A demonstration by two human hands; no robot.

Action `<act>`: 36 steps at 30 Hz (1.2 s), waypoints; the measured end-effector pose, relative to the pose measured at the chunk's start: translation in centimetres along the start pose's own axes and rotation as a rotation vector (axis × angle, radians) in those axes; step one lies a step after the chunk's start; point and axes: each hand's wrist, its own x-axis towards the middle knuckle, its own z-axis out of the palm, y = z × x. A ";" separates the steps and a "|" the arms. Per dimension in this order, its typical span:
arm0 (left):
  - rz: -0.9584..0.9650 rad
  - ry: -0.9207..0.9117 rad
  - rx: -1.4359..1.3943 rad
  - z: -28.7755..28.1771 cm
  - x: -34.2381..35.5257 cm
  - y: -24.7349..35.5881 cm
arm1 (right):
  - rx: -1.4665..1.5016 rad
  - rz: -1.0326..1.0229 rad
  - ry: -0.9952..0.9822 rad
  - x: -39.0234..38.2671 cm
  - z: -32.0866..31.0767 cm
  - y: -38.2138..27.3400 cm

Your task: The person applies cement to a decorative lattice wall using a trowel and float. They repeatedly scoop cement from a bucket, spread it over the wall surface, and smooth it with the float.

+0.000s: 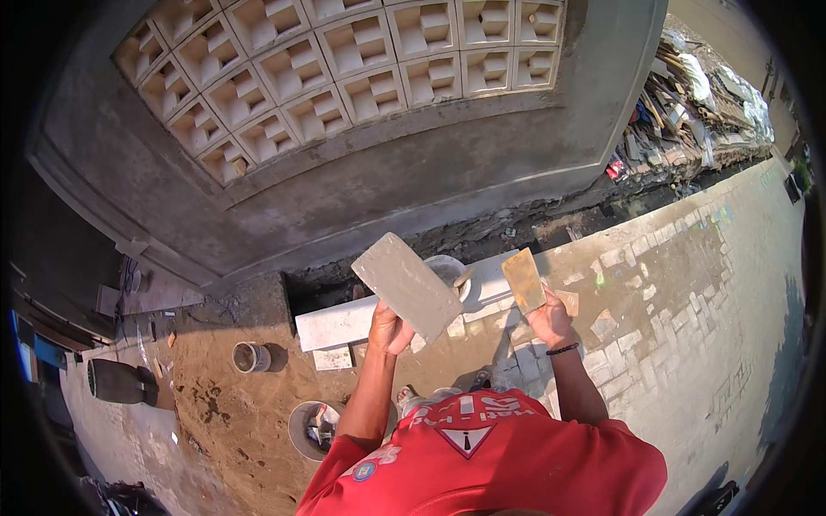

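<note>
A grey rectangular board is gripped at its lower left edge by my left hand, tilted, with its flat face showing. Its face looks smooth and cement-coloured, and its underside is hidden. My right hand is closed on the lower end of a smaller yellow-brown rectangular plate; I cannot tell if it is wood or sponge. The two pieces are held apart, in front of the wall. Between them, farther down, a round pale bucket is partly hidden behind the grey board.
A grey plastered wall with vent blocks rises ahead. A long white slab lies by a trench along its base. Buckets stand on sand at left. Paving and piled debris are at right.
</note>
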 end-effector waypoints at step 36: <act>0.250 -0.073 0.781 6.3 23.6 -9.9 | -0.323 -0.371 0.040 4.9 7.7 -11.1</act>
